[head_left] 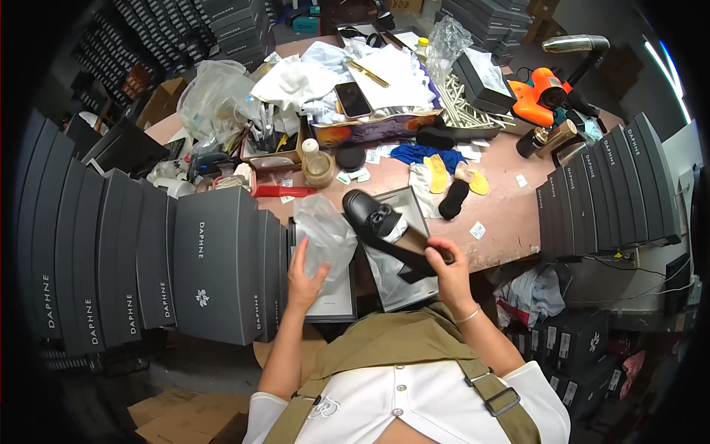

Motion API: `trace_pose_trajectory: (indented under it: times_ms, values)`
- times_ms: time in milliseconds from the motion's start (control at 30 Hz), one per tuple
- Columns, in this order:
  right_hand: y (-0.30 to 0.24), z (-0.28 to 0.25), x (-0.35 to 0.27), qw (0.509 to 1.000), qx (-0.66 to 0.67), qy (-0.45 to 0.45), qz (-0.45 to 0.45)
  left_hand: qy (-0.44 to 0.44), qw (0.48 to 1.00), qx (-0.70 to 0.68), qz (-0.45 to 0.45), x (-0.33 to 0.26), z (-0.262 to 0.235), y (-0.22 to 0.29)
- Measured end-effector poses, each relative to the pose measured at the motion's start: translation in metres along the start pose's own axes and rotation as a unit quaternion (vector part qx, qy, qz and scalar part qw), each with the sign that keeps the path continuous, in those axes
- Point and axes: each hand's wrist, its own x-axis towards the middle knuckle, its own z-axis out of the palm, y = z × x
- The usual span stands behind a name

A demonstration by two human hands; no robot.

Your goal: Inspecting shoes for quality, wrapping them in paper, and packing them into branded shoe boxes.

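Observation:
My right hand (450,272) grips a black heeled loafer (373,222) by its heel end, thumb inside the opening. The shoe tilts above an open shoe box (405,203) lined with thin white paper, its toe pointing away and to the left. My left hand (305,280) is open, thumb and fingers apart. It is beside a crumpled translucent sheet (324,231), over a second open box part (330,302) on the left. Whether its fingertips touch the sheet, I cannot tell.
Grey shoe boxes (214,263) stand in a row at left, more boxes (599,192) at right. Behind are cloths (436,177), a jar of liquid (318,169), a carton (370,132) bearing a phone (353,99), paper sticks (473,111) and an orange heat tool (536,96).

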Motion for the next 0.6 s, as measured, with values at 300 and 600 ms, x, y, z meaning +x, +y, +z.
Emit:
trace_pose_trajectory:
  times_ms: [300,600]
  values:
    - [-0.012,0.033,-0.019,0.837,-0.336,-0.355,-0.246,-0.022,0.69,-0.654,-0.31,-0.01,0.052,0.046]
    - [0.013,0.071,-0.009,0.791,-0.404,-0.361,-0.283,-0.01,0.745,-0.579,-0.33,-0.018,0.051,0.05]
